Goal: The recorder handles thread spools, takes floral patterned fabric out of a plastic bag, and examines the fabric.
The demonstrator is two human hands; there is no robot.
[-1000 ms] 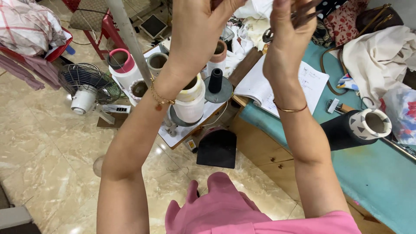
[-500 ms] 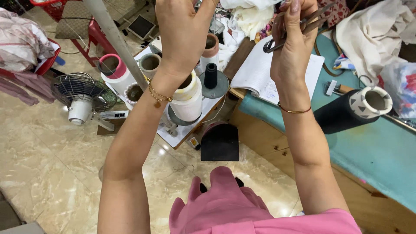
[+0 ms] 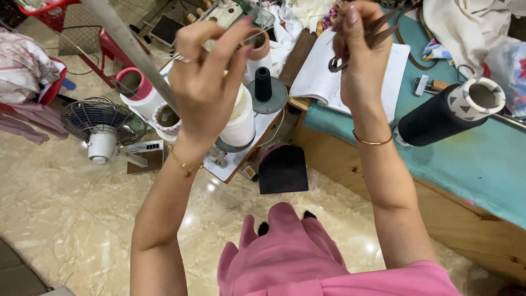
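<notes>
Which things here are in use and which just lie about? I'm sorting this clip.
In use:
left hand, fingers pinched, what they pinch is too fine to tell
right hand holding snips

Lying about:
black spool on teal table
open notebook
white cone
fan on floor
black pedal

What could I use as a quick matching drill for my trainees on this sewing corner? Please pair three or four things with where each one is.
Things:
1. small scissors
2. black thread cone
3. small fan
4. open notebook

Places:
a. standing on the marble floor
b. lying on its side on the teal table top
c. held in the right hand
d. lying at the table's corner, beyond the right hand

Pairs: 1-c, 2-b, 3-a, 4-d
</notes>
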